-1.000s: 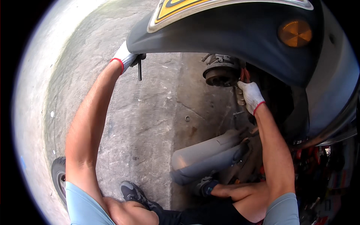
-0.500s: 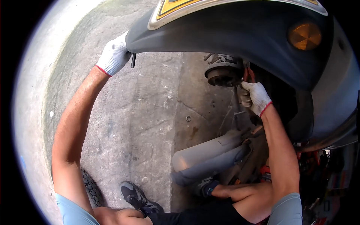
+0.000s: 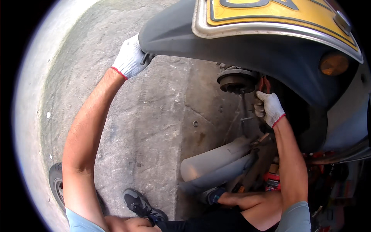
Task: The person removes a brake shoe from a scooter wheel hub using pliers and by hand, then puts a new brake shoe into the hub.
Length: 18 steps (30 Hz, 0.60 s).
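My left hand (image 3: 128, 56) in a white, red-cuffed glove grips the left tip of the dark plastic rear fender (image 3: 170, 40); a short black rod (image 3: 144, 59) pokes out by its fingers, which are partly hidden. A yellow plate (image 3: 270, 11) and round orange reflector (image 3: 333, 64) are on the fender. Below it, my gloved right hand (image 3: 269, 107) is closed round red-handled pliers (image 3: 264, 83), beside a round metal hub (image 3: 236, 79). The dark recess behind the pliers hides what their jaws touch.
An exhaust muffler (image 3: 208, 160) angles below my right hand. A wheel (image 3: 56, 187) lies at lower left, a small ring (image 3: 195, 123) on the concrete floor (image 3: 135, 127). My shoe (image 3: 137, 203) is at the bottom. Red and dark objects (image 3: 272, 178) crowd the lower right.
The fender and plate have swung right and slightly down in the view, showing more plate. My left hand moved up, then right with the fender tip. My right hand shifted slightly right and down.
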### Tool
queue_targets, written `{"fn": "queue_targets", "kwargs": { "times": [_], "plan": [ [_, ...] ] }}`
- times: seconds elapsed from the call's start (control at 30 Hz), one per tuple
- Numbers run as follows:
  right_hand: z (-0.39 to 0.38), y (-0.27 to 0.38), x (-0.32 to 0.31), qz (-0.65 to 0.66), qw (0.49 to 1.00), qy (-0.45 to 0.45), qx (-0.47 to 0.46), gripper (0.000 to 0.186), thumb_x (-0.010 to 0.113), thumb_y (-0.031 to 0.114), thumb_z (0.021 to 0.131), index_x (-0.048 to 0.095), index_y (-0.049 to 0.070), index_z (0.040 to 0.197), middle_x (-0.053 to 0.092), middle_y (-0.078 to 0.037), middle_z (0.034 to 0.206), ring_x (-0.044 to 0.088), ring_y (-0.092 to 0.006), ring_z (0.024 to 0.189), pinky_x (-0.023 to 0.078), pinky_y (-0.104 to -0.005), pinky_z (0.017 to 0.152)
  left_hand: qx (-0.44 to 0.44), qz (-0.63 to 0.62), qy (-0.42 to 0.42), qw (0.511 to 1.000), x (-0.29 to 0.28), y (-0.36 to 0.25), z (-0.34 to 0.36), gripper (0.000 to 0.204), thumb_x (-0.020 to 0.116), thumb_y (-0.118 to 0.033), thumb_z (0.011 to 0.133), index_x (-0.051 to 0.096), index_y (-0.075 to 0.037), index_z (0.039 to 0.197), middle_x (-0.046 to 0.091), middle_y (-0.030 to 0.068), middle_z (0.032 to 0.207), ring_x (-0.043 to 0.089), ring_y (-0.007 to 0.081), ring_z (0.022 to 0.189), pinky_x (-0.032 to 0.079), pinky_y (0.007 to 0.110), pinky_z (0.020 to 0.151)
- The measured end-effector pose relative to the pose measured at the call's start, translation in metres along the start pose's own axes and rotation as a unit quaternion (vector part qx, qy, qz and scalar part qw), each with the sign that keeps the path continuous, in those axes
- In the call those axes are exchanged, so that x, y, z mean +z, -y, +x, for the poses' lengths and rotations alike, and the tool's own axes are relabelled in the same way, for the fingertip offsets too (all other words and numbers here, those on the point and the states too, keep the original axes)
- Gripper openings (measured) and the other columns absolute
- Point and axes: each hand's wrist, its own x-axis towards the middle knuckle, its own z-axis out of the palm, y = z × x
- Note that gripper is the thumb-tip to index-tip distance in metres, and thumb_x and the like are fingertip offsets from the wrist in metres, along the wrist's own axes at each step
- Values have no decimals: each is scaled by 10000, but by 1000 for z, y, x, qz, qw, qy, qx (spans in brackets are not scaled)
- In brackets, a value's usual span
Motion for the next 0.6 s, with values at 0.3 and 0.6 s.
{"fn": "queue_targets", "kwargs": {
  "times": [0.3, 0.6],
  "plan": [
    [6, -5, -2, 26, 999, -18, -13, 216, 494, 128, 900, 440, 102, 694, 383, 15, 561, 304, -87, 404, 224, -260, 388, 21, -168, -20, 985, -23, -9, -10, 144, 564, 31, 820, 570, -36, 947, 600, 109, 803, 626, 228, 771, 516, 340, 708],
    [6, -6, -3, -23, 998, -45, -38, 227, 493, 142, 903, 445, 101, 685, 389, 17, 559, 313, -87, 401, 236, -260, 382, -102, -210, -52, 971, 3, -28, -23, 180, 550, -174, 918, 600, -2, 900, 618, 141, 783, 622, 270, 740, 492, 352, 691]
  ]
}}
